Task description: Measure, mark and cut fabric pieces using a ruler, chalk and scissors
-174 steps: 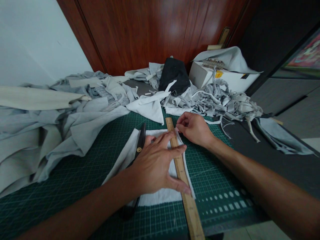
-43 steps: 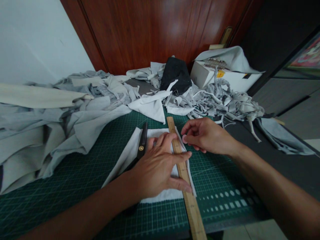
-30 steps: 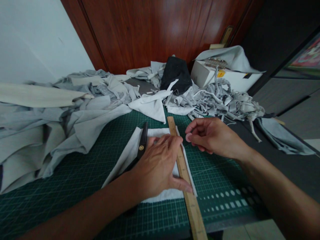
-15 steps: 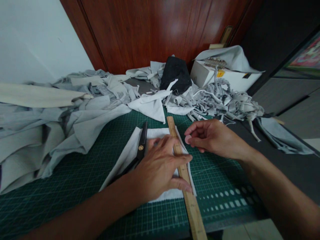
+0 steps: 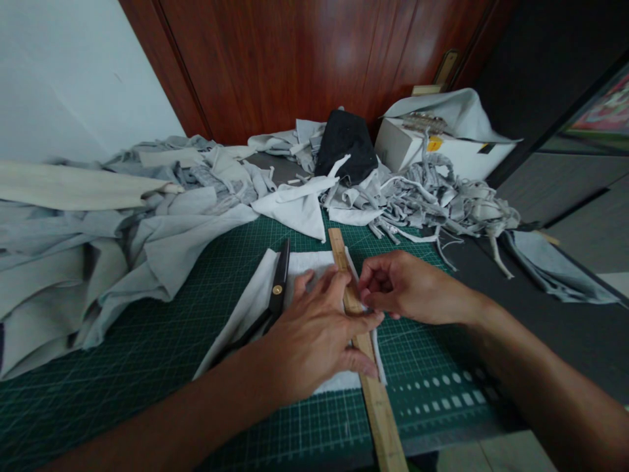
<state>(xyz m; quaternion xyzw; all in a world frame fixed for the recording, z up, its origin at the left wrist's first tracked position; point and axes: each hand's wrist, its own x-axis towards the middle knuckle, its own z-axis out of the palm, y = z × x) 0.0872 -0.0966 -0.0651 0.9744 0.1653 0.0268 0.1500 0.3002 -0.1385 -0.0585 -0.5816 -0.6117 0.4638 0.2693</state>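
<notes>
A wooden ruler (image 5: 381, 413) lies lengthwise along the right side of a light grey cloth piece (image 5: 314, 261). My left hand (image 5: 319, 334) rests spread over the ruler and cloth, its fingers apart and pressing down. Black scissors (image 5: 278, 288) lie on the cloth, just left of that hand. My right hand (image 5: 388, 285) is at the ruler's right edge, with thumb and forefinger pinched together. Whatever sits in the pinch is mostly hidden by the fingers. Under the cloth is a green cutting mat (image 5: 427, 347) with grid lines.
Grey fabric (image 5: 162, 242) is heaped on the left. Behind the mat lie a pale scrap (image 5: 299, 206), a black cloth bundle (image 5: 346, 147) and a tangle of grey strips (image 5: 442, 196). A white box (image 5: 407, 144) stands at the back right.
My right hand has moved left and slightly nearer, up to the ruler's edge. The pink disc seen in its pinch before is now hidden. My left hand has barely shifted.
</notes>
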